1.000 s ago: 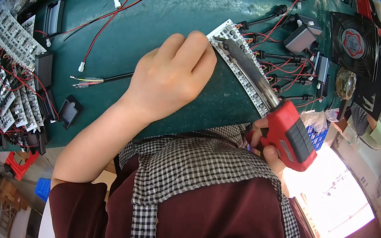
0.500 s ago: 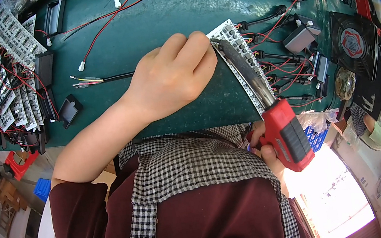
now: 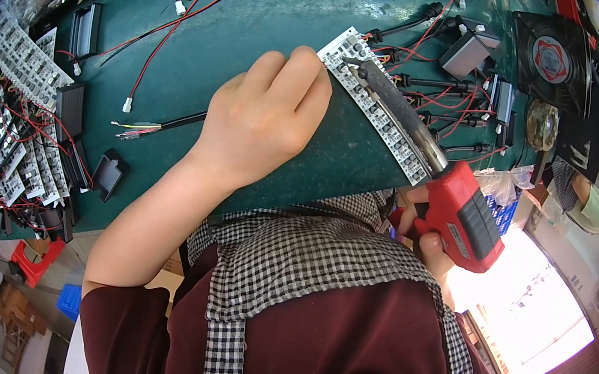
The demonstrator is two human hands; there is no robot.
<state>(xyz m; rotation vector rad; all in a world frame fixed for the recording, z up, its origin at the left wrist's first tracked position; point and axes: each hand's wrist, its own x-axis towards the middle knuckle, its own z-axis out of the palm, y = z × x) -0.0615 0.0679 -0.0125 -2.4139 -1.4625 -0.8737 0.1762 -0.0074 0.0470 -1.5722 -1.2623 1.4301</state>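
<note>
Left hand (image 3: 260, 120) stays pressed, fingers curled, on the white board (image 3: 379, 104) at the green tabletop's (image 3: 256, 26) near edge, while the right hand (image 3: 427, 234), closed round the red driver (image 3: 462, 215), has barely shifted in the last second, its tip on the board's far end.

Shining evenly and brightly across the green table (image 3: 277, 16), casting only soft shadows. Blowing out to white glare on the floor (image 3: 527, 308) at lower right. Bending straight edges toward the black fisheye rim, softening detail there; staying sharp at centre.
</note>
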